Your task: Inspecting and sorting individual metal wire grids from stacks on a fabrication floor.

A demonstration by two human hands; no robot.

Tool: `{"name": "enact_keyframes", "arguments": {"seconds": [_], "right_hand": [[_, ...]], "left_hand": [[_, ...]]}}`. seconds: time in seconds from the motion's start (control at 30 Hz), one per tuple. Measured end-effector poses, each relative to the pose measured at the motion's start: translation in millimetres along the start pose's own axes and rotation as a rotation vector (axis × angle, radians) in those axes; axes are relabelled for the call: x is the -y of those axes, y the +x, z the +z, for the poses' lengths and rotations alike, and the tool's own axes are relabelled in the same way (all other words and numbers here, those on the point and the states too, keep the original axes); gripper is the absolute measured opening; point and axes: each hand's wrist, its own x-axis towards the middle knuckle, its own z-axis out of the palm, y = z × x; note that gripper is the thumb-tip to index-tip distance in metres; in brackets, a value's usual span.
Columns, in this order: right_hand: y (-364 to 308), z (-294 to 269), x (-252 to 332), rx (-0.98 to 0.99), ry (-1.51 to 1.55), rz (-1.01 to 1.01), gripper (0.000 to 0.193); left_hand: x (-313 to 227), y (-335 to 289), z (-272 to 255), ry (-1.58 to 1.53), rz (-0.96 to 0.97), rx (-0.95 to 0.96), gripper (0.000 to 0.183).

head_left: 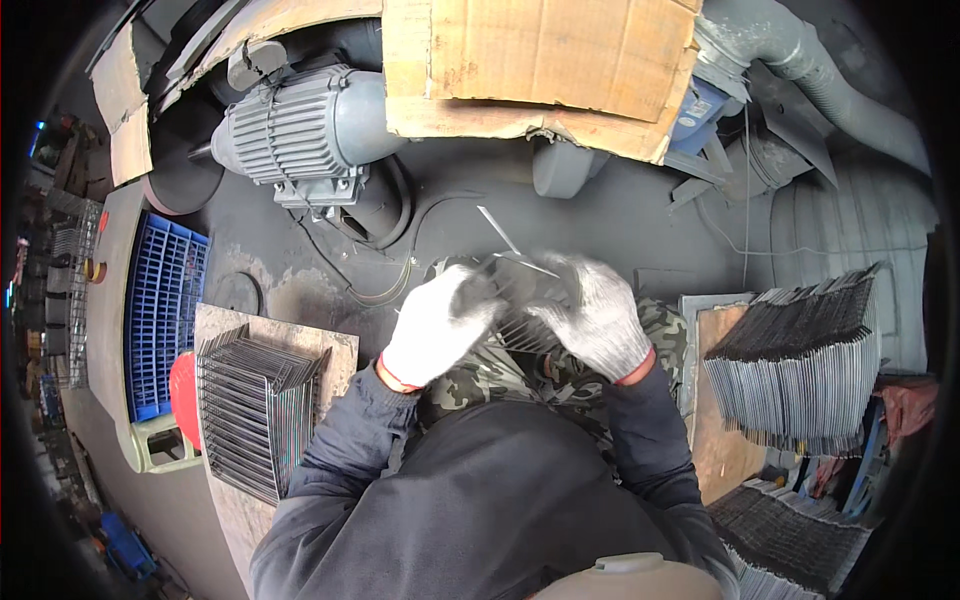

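Both my hands wear white gloves with red cuffs and are raised over my lap. My left hand (440, 325) and my right hand (598, 318) grip opposite sides of a thin metal wire rack (520, 332) with parallel bars. Motion smears the fingertips and much of the rack. A bright narrow metal edge (500, 230) slants up beyond the hands; whether it belongs to the rack I cannot tell. To my left, a stack of similar wire racks (255, 415) sits on a board (335, 350). On my right, a taller pile of thin racks (795, 370) stands on a brown board (715, 440).
A grey electric motor (290, 125) lies ahead on the left, with loose cables near it. Cardboard (545, 60) covers a machine in front. A grey duct (790, 50) runs at the far right. A blue plastic crate (165, 315) stands left; more racks (790, 535) lie lower right.
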Motion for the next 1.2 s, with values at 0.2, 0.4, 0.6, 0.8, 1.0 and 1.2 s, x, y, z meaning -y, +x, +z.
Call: {"name": "enact_keyframes", "arguments": {"seconds": [0.2,0.4,0.6,0.8,1.0,1.2], "right_hand": [[-29.9,-5.8,5.8,0.002,0.188,0.323,0.040],[-18.5,-17.5,17.7,-0.218,-0.051,0.144,0.044],[-48.3,1.0,-2.1,-0.124,0.389,0.358,0.031],[-57.2,20.1,-6.7,-0.869,1.155,0.726,0.042],[-86.4,44.9,-24.9,-0.797,1.096,0.764,0.058],[-79.7,8.8,-71.4,-0.397,0.820,0.895,0.049]], "left_hand": [[-10.5,4.0,7.4,0.113,0.185,-0.047,0.026],[22.1,-21.7,25.8,-0.189,-0.040,-0.140,0.031],[3.0,-4.4,34.0,0.137,0.357,-0.481,0.052],[-8.6,-4.7,63.6,-0.410,-0.405,-0.420,0.097],[25.3,9.5,86.0,-0.837,-0.567,-0.228,0.024],[36.8,27.4,95.1,-0.606,-0.510,0.016,0.023]]}}
